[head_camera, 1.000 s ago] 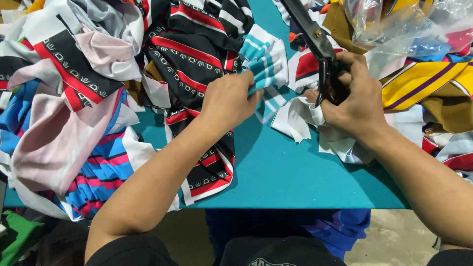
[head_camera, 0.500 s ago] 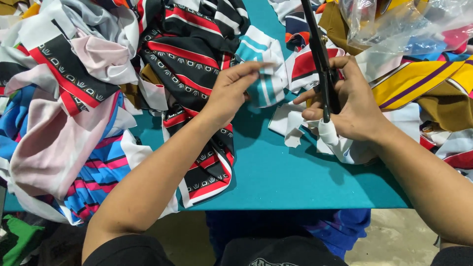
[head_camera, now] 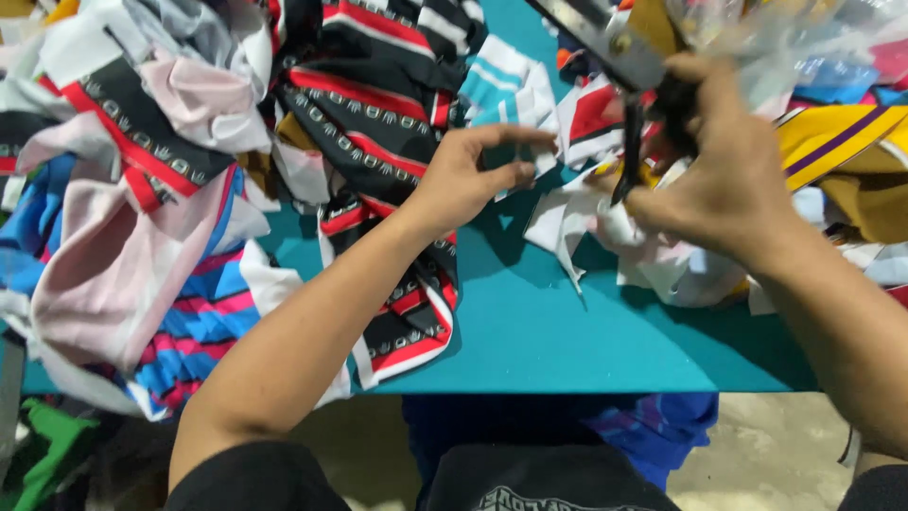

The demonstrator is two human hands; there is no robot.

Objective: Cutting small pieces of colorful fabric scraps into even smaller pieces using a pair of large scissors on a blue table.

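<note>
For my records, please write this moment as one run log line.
left hand: pinching teal-striped cloth | right hand: holding scissors | surface: teal table

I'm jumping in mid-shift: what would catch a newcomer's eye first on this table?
Probably the big scissors held up at top right in the right hand, above a crumpled white fabric scrap. At centre, the left hand pinches a teal and white striped piece. The left half of the teal table is heaped with black and red patterned cloth and pink and blue pieces.
</note>
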